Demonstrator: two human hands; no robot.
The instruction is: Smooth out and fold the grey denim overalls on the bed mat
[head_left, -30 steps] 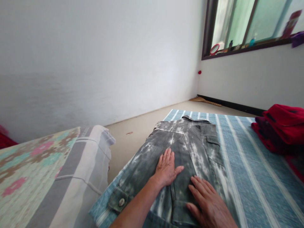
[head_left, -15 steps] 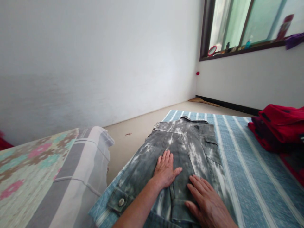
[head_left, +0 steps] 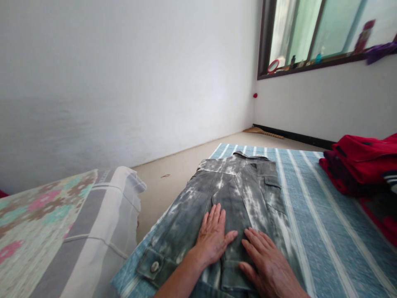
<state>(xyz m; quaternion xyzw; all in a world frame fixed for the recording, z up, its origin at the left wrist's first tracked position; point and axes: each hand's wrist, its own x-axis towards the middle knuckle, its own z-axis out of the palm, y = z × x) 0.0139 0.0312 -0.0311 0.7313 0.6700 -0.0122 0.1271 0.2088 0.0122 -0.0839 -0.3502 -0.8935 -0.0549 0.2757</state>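
A grey and white tie-dyed denim jacket (head_left: pixel 229 194) lies flat, its collar pointing away from me and a buttoned cuff or tab at its near left corner. My left hand (head_left: pixel 214 234) rests palm down on the middle of it, fingers stretched out and thumb spread to the right. To the right and a little nearer, my right hand (head_left: pixel 263 256) also lies on the denim with its fingers extended. Neither hand grips the cloth. Beneath the jacket is a blue cover (head_left: pixel 322 223) with white stripes. My forearms hide part of the near edge.
Folded red and dark clothes (head_left: pixel 362 161) are piled at the right. On the left stands a surface with a floral cover (head_left: pixel 40 211) and a grey-striped cloth (head_left: pixel 102 215). Small items, including a red-rimmed mirror (head_left: pixel 273 66), line the window sill. A straw broom (head_left: pixel 263 131) lies by the far corner.
My left hand has slid slightly towards me over the denim. The right hand stays nearly in place. The whole view has shifted a little, so things appear farther left.
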